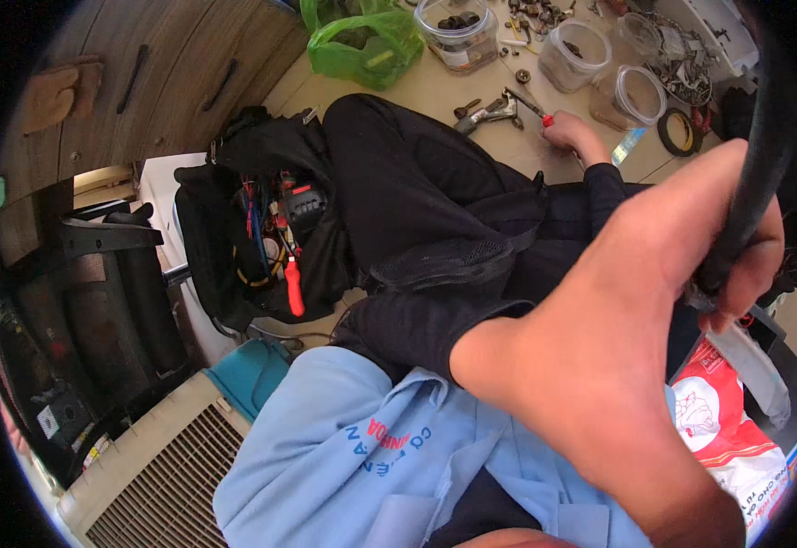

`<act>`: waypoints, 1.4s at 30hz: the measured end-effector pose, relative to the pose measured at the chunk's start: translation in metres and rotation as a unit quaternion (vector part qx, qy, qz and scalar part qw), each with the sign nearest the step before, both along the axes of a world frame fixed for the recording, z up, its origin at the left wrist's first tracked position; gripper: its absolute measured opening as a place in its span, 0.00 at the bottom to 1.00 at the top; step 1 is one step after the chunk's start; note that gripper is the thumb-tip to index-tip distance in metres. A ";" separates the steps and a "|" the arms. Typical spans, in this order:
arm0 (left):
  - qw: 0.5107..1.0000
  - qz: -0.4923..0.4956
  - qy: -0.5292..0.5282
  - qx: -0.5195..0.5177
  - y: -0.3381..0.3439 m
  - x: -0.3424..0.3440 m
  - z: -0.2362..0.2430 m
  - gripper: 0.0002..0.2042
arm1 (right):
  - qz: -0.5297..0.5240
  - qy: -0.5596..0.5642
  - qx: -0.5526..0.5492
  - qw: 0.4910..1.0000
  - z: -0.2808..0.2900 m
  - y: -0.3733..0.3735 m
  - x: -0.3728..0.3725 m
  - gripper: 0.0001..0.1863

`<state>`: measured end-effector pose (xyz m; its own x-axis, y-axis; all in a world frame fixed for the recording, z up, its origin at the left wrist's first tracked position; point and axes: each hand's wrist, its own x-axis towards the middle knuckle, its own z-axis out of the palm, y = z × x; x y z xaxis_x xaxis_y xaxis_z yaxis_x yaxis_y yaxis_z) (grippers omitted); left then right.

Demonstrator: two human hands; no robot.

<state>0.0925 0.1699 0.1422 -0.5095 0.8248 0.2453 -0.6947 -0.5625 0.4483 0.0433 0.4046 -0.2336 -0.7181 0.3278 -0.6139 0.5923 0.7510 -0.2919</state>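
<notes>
Beige floor (499,160) stretches past a black bag (199,215) of tools, a green plastic bag (362,55) and clear tubs (458,46) of small parts. Low on it, the right hand (574,137) is clamped on a red-handled tool (531,106), just beside a metal tool (490,115); closer in, the left hand (590,356) has its fingers curled around a dark band (747,196).

Head-worn fisheye, close overhead downward view onto the floor (506,153)
</notes>
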 end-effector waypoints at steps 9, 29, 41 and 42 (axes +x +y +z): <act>0.999 -0.016 -0.018 0.041 0.004 0.016 0.001 0.20 | -0.007 -0.028 -0.012 1.000 -0.003 -0.007 -0.013 0.21; 0.803 0.338 0.206 -0.445 -0.038 -0.170 -0.179 0.15 | -0.207 0.196 -0.504 0.815 0.146 -0.119 0.008 0.19; 0.779 0.392 0.253 -0.418 -0.031 -0.158 -0.191 0.08 | -0.148 0.243 -0.517 0.807 0.129 -0.136 0.010 0.22; 0.775 0.397 0.260 -0.417 -0.030 -0.156 -0.195 0.08 | -0.140 0.241 -0.509 0.815 0.130 -0.137 0.010 0.23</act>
